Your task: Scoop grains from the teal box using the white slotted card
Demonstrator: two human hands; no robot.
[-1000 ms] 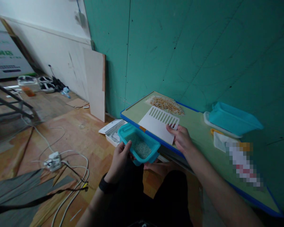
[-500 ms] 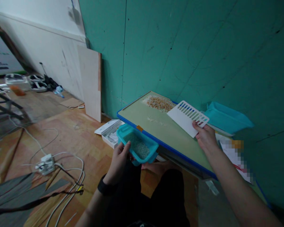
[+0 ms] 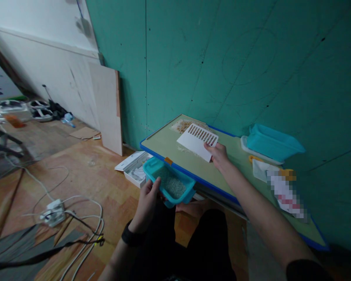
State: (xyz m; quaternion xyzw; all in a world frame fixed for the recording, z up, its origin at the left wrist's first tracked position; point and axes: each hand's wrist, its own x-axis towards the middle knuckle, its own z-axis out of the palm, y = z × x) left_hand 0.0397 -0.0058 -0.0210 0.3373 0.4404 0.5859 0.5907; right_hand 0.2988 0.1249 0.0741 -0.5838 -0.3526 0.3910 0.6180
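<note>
My left hand [image 3: 148, 197] grips the near-left rim of a turquoise plastic tub [image 3: 189, 192], held just below the table's blue front edge. Fine pale grains [image 3: 174, 184] cover part of the tub's floor. In my right hand [image 3: 218, 153] is a flat white slotted scraper [image 3: 194, 146], pinched between thumb and fingers at its right end. The scraper is over the small pale-green table [image 3: 225, 173], partly hiding a heap of tan kernels [image 3: 183, 125]. Whitish powder [image 3: 185, 149] lies on the tabletop near the scraper's lower edge; whether the scraper touches the surface, I cannot tell.
A larger turquoise bin [image 3: 273, 144] and a pale tray [image 3: 245, 146] stand against the green wall [image 3: 175, 78]. A partly blurred packet [image 3: 283, 191] lies at the table's right. On the floor are an open white box [image 3: 134, 169], a power strip [image 3: 54, 212] and looped cables.
My right hand has moved left with the scraper, toward the kernels and powder, uncovering the tray near the bin. My left hand still holds the tub in nearly the same spot.
</note>
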